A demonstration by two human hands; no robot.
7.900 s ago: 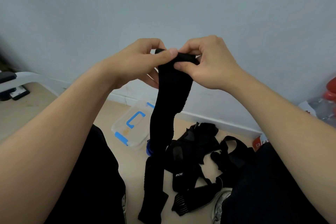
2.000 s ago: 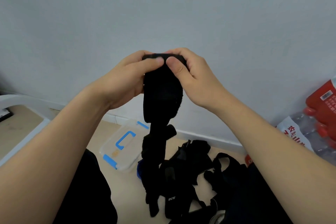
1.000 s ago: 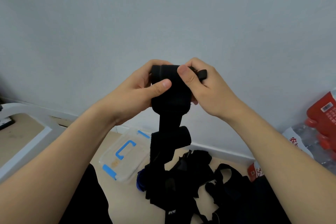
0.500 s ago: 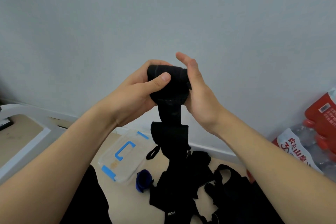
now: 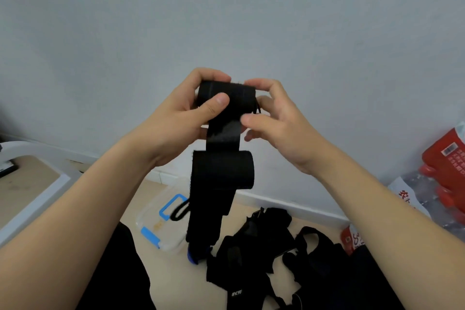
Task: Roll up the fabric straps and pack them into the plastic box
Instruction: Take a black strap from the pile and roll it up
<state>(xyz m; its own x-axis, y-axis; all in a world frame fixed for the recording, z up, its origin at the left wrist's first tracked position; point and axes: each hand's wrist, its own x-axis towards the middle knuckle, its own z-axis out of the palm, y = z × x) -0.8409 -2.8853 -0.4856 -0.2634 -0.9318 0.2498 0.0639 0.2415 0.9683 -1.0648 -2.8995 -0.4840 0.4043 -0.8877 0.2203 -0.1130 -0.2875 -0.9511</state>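
Observation:
A black fabric strap (image 5: 221,178) is held up in front of the wall, its upper end wound into a thick roll (image 5: 235,100). My left hand (image 5: 186,118) grips the roll, thumb across its front. My right hand (image 5: 274,118) holds the roll's right end with curled fingertips. The loose tail hangs down with a wider padded section and a small loop at its left edge. On the floor below lies the clear plastic box (image 5: 163,221) with blue latches. A pile of more black straps (image 5: 271,254) lies to its right.
A small blue roll (image 5: 195,257) sits on the floor between the box and the pile. Red-labelled bottle packs (image 5: 442,178) stand at the right by the wall. A white frame (image 5: 32,184) runs along the left. My dark-clothed legs fill the bottom corners.
The roll has grown thicker and the hanging tail has shortened, lifting off the floor. My right hand went from flat against the roll's end to fingertips curled round it.

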